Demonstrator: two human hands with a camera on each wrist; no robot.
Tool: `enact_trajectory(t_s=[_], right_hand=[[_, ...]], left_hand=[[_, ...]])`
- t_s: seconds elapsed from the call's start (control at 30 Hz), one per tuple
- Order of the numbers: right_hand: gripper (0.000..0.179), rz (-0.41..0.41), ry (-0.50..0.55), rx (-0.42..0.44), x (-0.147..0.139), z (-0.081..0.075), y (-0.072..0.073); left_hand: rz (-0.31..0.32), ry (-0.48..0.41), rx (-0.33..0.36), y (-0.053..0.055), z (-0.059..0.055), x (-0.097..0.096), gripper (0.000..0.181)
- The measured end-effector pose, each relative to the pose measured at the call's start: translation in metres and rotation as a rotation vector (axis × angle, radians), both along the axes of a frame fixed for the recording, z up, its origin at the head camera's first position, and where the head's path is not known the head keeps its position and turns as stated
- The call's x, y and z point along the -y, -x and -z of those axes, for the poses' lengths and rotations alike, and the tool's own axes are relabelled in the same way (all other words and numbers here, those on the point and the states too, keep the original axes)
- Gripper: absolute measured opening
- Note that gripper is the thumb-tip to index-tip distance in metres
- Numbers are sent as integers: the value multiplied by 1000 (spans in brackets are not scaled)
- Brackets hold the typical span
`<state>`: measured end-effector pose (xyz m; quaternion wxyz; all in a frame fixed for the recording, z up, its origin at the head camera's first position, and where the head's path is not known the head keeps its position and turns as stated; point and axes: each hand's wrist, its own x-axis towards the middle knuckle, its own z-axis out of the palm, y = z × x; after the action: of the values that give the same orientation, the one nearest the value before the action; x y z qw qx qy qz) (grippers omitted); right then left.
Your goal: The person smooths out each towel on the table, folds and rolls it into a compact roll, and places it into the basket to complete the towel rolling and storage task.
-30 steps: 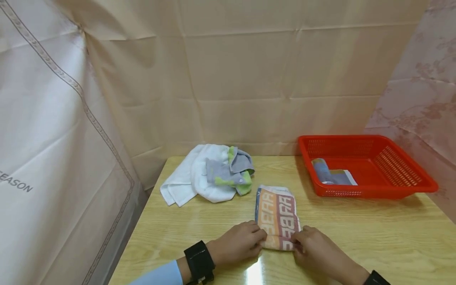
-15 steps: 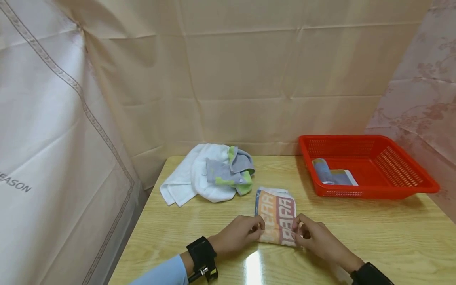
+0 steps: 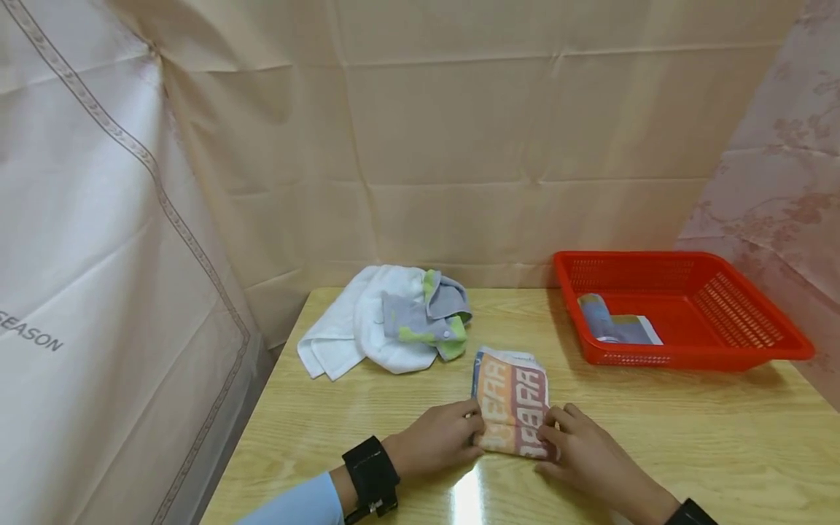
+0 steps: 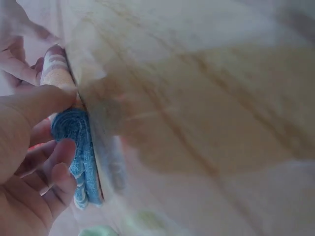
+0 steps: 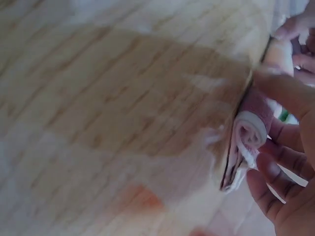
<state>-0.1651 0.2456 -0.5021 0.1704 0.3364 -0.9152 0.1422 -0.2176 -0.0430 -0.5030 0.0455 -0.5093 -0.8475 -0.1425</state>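
Observation:
A folded towel [image 3: 512,397] with orange and maroon stripes and pale lettering lies on the table, its near edge rolled up. My left hand [image 3: 436,441] holds the left end of that roll, thumb on top and fingers curled beside it. At the other end, my right hand [image 3: 587,456] grips the roll the same way. In the left wrist view the towel's blue end [image 4: 74,125] shows a coiled edge under the thumb. The right wrist view shows a pink and white spiral at the towel's other end [image 5: 252,128].
At the back left, a white towel [image 3: 331,343] lies heaped with a grey and green cloth [image 3: 410,317] on top. A red plastic basket [image 3: 695,357] stands at the back right; a rolled blue-grey cloth [image 3: 596,317] lies inside. Fabric drapes hang behind the table and on both sides.
Half a second ago the fingers were arched looser at the roll; now they have closed in around it. The near edge is rolled slightly further, and the flat part is a little shorter.

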Motion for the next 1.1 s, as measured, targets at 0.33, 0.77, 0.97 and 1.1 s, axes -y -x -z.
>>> enact_trajectory(t_s=[0.33,0.77,0.97,1.1], right_hand=[[14,11,17,214,2,-2,3],[14,92,318,596,-2,-9,12],[7,169,150,356,5,-16,8],[7,118,50,202,5,-18,3]], left_hand=[[-11,-90,71,-1,3,2,8],[-75,-298,518,16,9,2,13],[-112,-249,368,19,2,2,14],[-47,-137,226,14,-1,4,19]])
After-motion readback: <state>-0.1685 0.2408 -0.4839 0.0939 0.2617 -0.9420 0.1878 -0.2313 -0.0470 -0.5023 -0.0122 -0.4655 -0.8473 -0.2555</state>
